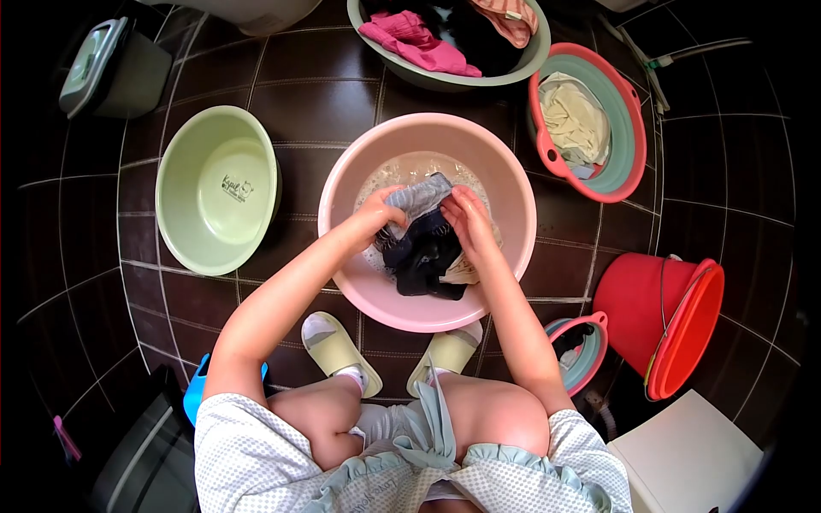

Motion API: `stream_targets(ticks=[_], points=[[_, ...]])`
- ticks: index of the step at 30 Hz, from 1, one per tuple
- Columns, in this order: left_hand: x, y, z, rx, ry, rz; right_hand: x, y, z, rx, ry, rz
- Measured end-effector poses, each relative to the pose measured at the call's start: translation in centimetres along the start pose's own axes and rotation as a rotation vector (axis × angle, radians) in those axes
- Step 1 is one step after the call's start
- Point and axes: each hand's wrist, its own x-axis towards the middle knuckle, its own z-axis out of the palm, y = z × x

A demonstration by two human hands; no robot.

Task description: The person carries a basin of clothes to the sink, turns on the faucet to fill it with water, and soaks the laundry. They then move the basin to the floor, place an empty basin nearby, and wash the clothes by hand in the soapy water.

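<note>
Over the pink basin (pixel 342 162), a small grey garment (pixel 417 197) is stretched between my two hands. My left hand (pixel 382 212) is closed around its left end, the thumb lying on the cloth. At the other end, the fingers of my right hand (pixel 468 221) pinch the edge; their tips are partly hidden. Dark wet clothes (pixel 425 263) lie bunched below my hands, with a beige cloth (pixel 462 270) beside them. Sudsy water (pixel 402 168) shows at the basin's far side.
A pale green basin (pixel 192 184) stands left. Beyond the pink basin, a grey-green tub (pixel 453 84) holds pink and black clothes. Right are a collapsible basin (pixel 631 145) with cream cloth, a tilted red bucket (pixel 629 299) and a smaller basin (pixel 590 359). My slippers (pixel 342 357) are on dark tiles.
</note>
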Motion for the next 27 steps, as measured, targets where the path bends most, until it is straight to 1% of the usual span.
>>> stream_targets(ticks=[4, 7, 10, 13, 16, 18, 20, 22, 23, 26, 27], points=[[0.2, -0.2, -0.1, -0.083, -0.041, 0.005, 0.3, 0.1, -0.2, -0.137, 0.104, 0.014], [-1.0, 1.2, 0.9, -0.180, -0.089, -0.011, 1.8, 2.1, 0.0, -0.367, 0.226, -0.286], [-1.3, 1.8, 0.8, -0.317, -0.163, -0.025, 1.3, 1.3, 0.1, -0.665, 0.092, -0.432], [-1.7, 1.9, 0.8, -0.400, -0.199, -0.040, 1.0, 0.2, -0.1, -0.831, 0.016, -0.273], [-1.9, 2.1, 0.8, -0.412, -0.207, -0.081, 0.4, 0.3, 0.6, -0.955, 0.091, -0.477], [-2.2, 2.4, 0.7, -0.408, -0.236, -0.105, 0.8, 0.4, 0.7, -0.991, 0.057, -0.699], [-2.4, 2.9, 0.9, -0.403, -0.294, -0.116, 0.9, 0.5, 0.7, -0.895, -0.014, -0.623], [-2.0, 2.6, 0.9, -0.349, -0.264, -0.115, 0.8, 0.2, 0.6, -0.664, -0.117, -0.255], [-1.7, 2.4, 0.9, -0.322, -0.250, -0.114, 0.9, -0.2, 0.5, -0.723, -0.122, -0.204], [-0.8, 2.1, 1.4, -0.112, 0.020, -0.031, 3.4, 2.4, -2.2, -0.927, 0.075, -0.356], [-1.1, 3.0, 1.9, -0.031, 0.026, 0.050, 3.4, 2.0, -1.7, -0.851, 0.070, -0.356]])
